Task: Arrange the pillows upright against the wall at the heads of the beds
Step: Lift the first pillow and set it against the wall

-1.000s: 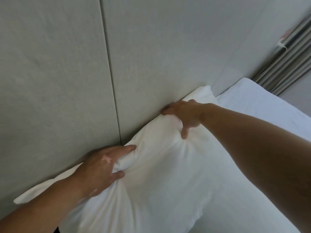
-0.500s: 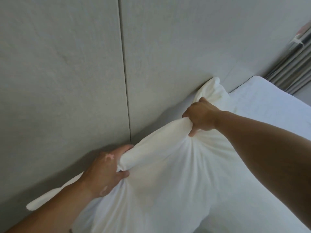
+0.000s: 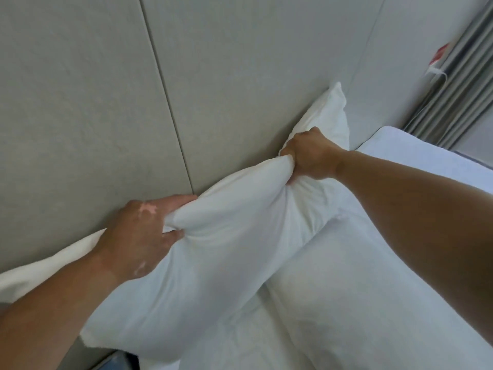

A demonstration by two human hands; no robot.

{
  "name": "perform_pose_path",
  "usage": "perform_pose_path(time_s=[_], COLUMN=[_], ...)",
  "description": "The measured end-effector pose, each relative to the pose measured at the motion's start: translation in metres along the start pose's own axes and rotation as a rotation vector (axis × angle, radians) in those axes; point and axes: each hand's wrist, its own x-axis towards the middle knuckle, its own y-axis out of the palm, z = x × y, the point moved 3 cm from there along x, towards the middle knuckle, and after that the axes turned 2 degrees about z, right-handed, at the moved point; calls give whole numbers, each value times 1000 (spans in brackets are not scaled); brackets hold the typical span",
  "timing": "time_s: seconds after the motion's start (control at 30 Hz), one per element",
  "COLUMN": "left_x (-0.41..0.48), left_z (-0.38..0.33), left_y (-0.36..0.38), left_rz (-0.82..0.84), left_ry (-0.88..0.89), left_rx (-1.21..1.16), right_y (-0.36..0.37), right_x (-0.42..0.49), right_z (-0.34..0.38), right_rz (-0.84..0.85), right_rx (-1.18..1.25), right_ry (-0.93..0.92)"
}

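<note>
Both the left hand [image 3: 141,231] and right hand [image 3: 309,156] have bunched the white pillow's [image 3: 226,236] top edge tighter and hoisted it higher against the far wall panel [image 3: 240,76]; nearly upright, I'd say.

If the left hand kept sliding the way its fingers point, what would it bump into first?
Most likely the wall panel. The left hand grips the pillow's top edge, and its fingers point up and right toward the panel seam, apparently almost touching the wall already; depth is hard to judge from this single view.
</note>
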Motion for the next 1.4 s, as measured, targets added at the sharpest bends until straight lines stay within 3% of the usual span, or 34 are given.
perform_pose_path(time_s=[0.13, 0.3, 0.43, 0.5, 0.6, 0.73, 1.0, 1.1, 1.23, 1.4], left_x=[-1, -3, -16, -30, -59, -70, -64, -65, -66, -68], left_z=[11, 40, 69, 79, 89, 99, 95, 100, 112, 112], left_y=[33, 97, 105, 98, 86, 74, 43, 46, 68, 81], left_rz=[12, 155, 81, 75, 200, 259, 51, 78, 167, 91], left_ry=[-12, -18, -110, -153, -295, -450, -392, -410, -492, -484], left_rx=[52, 92, 199, 279, 386, 287, 233, 251, 239, 242], right_y=[34, 123, 164, 163, 153, 139, 109, 112, 138, 157], right_x=[-2, -8, 1, 8, 12, 9, 21, 17, 11, 15], right_z=[7, 18, 28, 23, 9, 4, 8, 8, 17, 17], right_rz=[16, 155, 196, 175, 175, 239, 124, 101, 190, 224], right_rx=[27, 124, 84, 46, -37, -72, 19, 26, 17, -3], right_ry=[10, 92, 71, 41, 4, 65, 138, 127, 119, 101])
